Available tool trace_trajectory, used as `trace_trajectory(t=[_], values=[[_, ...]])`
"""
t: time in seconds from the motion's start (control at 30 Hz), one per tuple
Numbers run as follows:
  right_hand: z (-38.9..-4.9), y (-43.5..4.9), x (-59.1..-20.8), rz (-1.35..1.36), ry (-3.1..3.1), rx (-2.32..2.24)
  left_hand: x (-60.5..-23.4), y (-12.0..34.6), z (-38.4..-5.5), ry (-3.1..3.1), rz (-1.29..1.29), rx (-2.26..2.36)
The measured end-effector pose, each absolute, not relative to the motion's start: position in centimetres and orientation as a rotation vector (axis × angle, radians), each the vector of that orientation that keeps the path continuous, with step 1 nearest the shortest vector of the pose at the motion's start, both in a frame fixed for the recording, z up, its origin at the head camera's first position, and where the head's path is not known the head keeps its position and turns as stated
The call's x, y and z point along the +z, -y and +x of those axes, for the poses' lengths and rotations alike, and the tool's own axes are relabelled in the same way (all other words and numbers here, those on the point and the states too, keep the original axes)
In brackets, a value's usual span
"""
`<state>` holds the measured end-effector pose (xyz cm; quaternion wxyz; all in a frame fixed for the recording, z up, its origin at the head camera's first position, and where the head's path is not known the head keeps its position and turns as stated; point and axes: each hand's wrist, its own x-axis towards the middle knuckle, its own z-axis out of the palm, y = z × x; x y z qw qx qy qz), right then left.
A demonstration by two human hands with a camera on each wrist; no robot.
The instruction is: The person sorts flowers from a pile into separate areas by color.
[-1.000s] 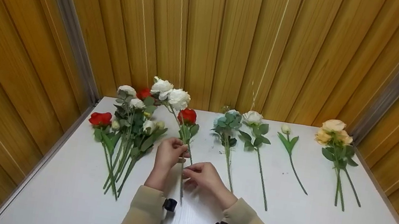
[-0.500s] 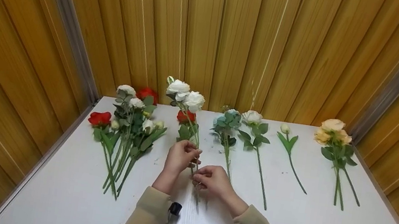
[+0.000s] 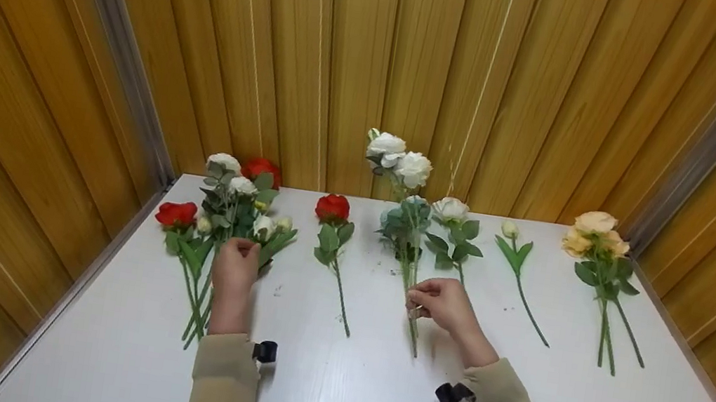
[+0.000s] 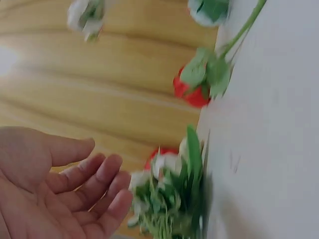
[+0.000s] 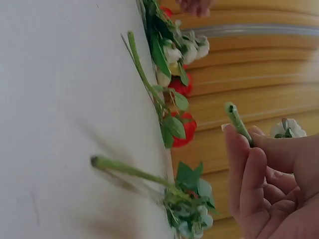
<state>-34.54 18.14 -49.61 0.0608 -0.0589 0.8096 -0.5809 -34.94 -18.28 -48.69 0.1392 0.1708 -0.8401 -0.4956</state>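
Two-bloom white flower (image 3: 414,169) is up off the table, held by its stem in R hand (image 3: 445,304); stem's pinched btwn thumb & fingers, cut end poking out past them in the R wrist view. Blooms show vs. the wood-panel wall (image 3: 421,61), above the table's far edge. In the head view its stem runs in front of a blue-green flower (image 3: 406,221) lying on the table.

L hand (image 3: 236,271) holds nothing: fingers loosely bent, thumb apart from them in the L wrist view. From the head cam it's in front of the mixed bunch (image 3: 231,205) at table's L side (red & white blooms, pale buds, lots of leaves, stems pointing twd the person); can't tell if it touches.

Single red rose (image 3: 333,209) lies btwn bunch & blue-green one, stem twd the person. R of the blue-green: white rose (image 3: 450,210), partly behind R hand, then a pale tulip (image 3: 517,253) w/ curved stem, then peach flowers (image 3: 597,240) near the far R corner.

Table (image 3: 329,395) is white. Tan sleeves (image 3: 225,380), each w/ a black device (image 3: 265,352) at the cuff.
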Motion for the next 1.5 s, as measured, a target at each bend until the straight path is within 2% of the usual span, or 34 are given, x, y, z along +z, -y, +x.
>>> trace_trajectory(t=[0.2,0.53,0.93,1.5], values=[[-35.5,-21.9,-48.7,-0.065,-2.499,-1.710,-49.2,21.3,-34.3,2.381,0.673,-1.316],[-36.8,-26.8,-49.5,0.078,-2.546,-1.601,-50.4,23.2,-33.8,2.437,0.957,-1.205],[-37.1,-28.8,-51.0,0.277,-2.394,-1.563,-51.8,24.3,-32.9,2.558,0.979,-1.191],[-37.2,-29.3,-51.3,0.337,-2.468,-1.411,-51.4,25.6,-32.7,2.581,0.910,-1.365]])
